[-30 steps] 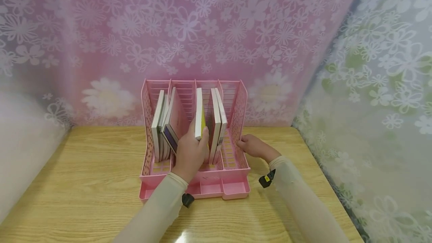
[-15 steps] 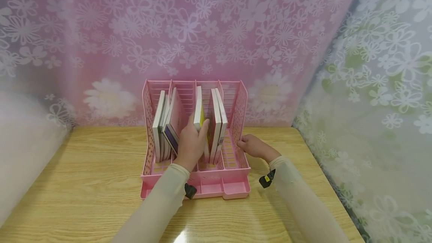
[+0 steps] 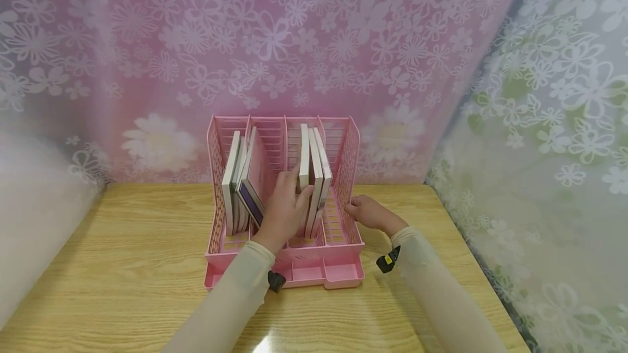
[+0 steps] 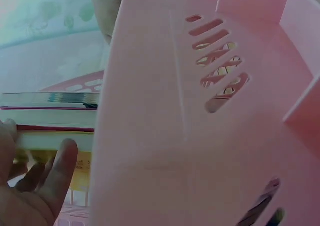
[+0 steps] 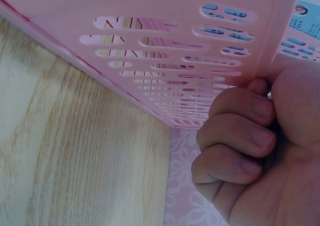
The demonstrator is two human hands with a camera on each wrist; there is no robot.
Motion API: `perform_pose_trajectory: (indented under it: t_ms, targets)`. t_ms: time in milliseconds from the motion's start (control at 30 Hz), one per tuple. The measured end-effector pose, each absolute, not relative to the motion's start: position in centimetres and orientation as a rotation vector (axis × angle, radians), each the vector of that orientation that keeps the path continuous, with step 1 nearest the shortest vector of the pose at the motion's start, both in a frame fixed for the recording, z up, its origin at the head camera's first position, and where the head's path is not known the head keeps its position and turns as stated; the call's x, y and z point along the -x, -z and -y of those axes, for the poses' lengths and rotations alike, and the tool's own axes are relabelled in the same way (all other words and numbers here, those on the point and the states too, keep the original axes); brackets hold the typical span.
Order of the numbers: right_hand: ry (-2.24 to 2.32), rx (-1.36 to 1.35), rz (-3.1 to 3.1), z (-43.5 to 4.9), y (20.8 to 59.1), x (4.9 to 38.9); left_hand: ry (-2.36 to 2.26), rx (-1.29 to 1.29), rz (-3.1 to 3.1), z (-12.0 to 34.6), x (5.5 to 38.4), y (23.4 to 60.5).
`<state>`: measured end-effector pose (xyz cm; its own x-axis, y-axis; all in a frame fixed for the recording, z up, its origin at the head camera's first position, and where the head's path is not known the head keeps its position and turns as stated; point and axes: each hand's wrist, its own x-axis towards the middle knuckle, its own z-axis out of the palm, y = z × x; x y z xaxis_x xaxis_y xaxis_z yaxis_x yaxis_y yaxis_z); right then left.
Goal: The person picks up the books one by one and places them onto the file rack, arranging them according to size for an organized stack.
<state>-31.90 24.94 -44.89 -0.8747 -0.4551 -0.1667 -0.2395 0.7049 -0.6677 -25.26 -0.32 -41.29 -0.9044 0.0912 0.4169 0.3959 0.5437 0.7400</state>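
A pink plastic desk file rack (image 3: 319, 256) with upright compartments stands on the table. My left hand (image 3: 283, 206) holds a yellow-covered book (image 3: 305, 151) by its near edge, thumb on the right side and fingers on the left. That book stands in the third compartment, close against two white-edged books (image 3: 322, 168). In the left wrist view, the yellow cover (image 4: 82, 178) shows behind my left hand (image 4: 35, 191). My right hand (image 3: 369, 212) grips the front edge of the rack's right side wall; its curled fingers (image 5: 235, 133) lie outside the wall in the right wrist view.
Several books (image 3: 233, 184) lean in the leftmost compartment. A pink book (image 3: 259, 165) and a dark-covered one (image 3: 250, 200) tilt in the second. Small trays (image 3: 342, 273) run along the rack's front. A floral curtain (image 3: 275, 42) hangs behind the wooden table (image 3: 147, 266).
My left hand has shifted the yellow book to the right, from the left of the third compartment over to the two books beside it. My right hand has stayed put.
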Motion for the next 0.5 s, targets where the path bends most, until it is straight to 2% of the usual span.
perform_pose_trajectory:
  t_ms: [300,400,500]
  targets:
    - [0.943,0.545,-2.623,-24.9,44.9,32.2,1.287,0.448,2.537,0.3,24.9,40.8]
    - [0.947,0.541,-2.627,-24.9,45.4,32.2,1.202,0.414,2.599,1.6,23.3,40.2]
    - [0.96,0.529,-2.623,-24.9,45.8,32.2,1.244,0.507,2.595,4.6,20.8,39.4]
